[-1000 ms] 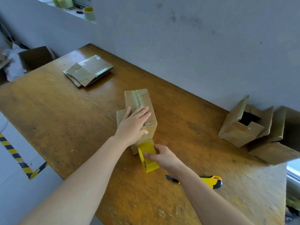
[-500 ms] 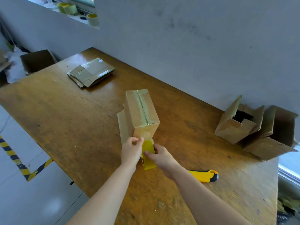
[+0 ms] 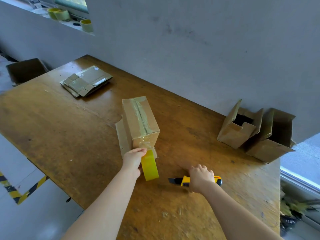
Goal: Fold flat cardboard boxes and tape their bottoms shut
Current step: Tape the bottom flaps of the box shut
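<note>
Head view shows the cardboard box (image 3: 140, 123) standing bottom-up on the bench (image 3: 69, 135), a strip of clear tape running along its seam and down the near face. Just below that face, the left hand (image 3: 133, 159) pinches the yellow tape roll (image 3: 150, 166), fingers closed around it, with the roll apparently not yet cut from the strip. Half a second ago both hands were at the roll; now the right hand (image 3: 201, 177) has gone to the right of the box and closed over the yellow utility knife (image 3: 195, 181) lying on the bench, blade out. That suggests the taping pass is finished and cutting the tape free is next. Right of the box, two finished boxes (image 3: 256, 134) sit against the wall; beyond it to the left lies a stack of flat boxes (image 3: 85, 80).
</note>
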Motion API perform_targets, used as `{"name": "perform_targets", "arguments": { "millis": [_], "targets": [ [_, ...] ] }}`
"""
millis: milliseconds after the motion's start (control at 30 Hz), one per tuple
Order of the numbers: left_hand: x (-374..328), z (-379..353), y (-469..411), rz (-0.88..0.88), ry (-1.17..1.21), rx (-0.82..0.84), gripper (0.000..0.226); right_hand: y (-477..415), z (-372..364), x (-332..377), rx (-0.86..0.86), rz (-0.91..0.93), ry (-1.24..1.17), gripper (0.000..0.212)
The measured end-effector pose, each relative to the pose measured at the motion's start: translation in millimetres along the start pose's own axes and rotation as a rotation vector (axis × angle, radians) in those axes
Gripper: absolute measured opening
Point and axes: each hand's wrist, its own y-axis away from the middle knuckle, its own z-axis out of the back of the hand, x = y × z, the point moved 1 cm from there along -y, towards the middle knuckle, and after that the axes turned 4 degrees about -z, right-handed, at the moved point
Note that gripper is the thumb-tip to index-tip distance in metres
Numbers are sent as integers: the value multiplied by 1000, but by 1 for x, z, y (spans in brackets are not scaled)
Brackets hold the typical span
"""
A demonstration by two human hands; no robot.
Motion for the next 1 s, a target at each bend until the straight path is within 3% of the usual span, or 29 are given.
{"name": "perform_targets", "arguments": {
  "millis": [133,300,400,500,533,667,900,1000],
  "targets": [
    [-1,0,4,-12,-29,-11,11,-1,-1,-5,-104,83,-52,37],
    [-1,0,7,-72,-99,-60,6,2,22,0,-220,244,-555,36],
    [1,2,8,-144,-147,-79,18,8,40,15,-362,352,-704,36],
    [1,5,11,-179,-184,-96,3,16,58,34,-438,489,-529,34],
    [2,6,11,-193,-187,-102,7,19,63,40,-453,508,-438,34],
    [4,8,12,-235,-221,-94,10,19,81,57,-475,457,-173,38],
    [6,12,5,-243,-276,-130,20,21,102,70,-400,414,-20,42],
    [6,13,1,-255,-367,-114,12,21,110,75,-346,395,47,41]
  ]
}}
